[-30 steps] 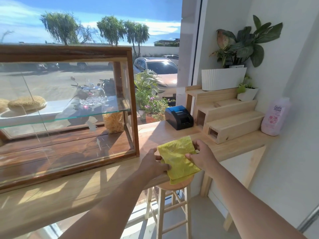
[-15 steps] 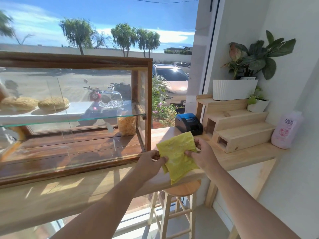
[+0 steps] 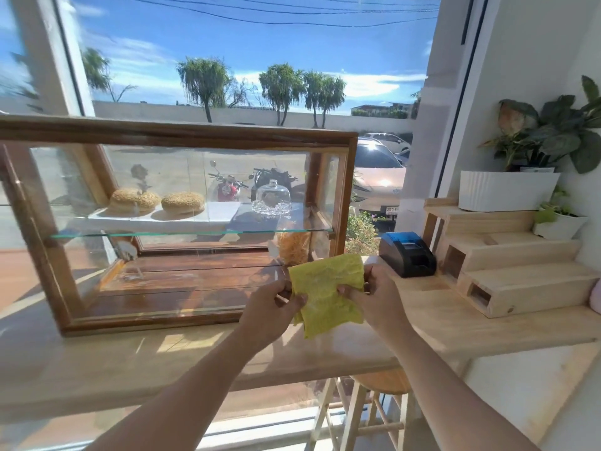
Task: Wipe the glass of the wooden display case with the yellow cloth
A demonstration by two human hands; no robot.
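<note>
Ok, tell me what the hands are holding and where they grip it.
Both hold the yellow cloth: left hand pinches its left edge, right hand its right edge.

The yellow cloth (image 3: 327, 297) hides the display case (image 3: 182, 135) lower right corner.

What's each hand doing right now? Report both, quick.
Left hand: closed, grip on the left edge of the yellow cloth.
Right hand: closed, grip on the cloth's right edge.
</note>
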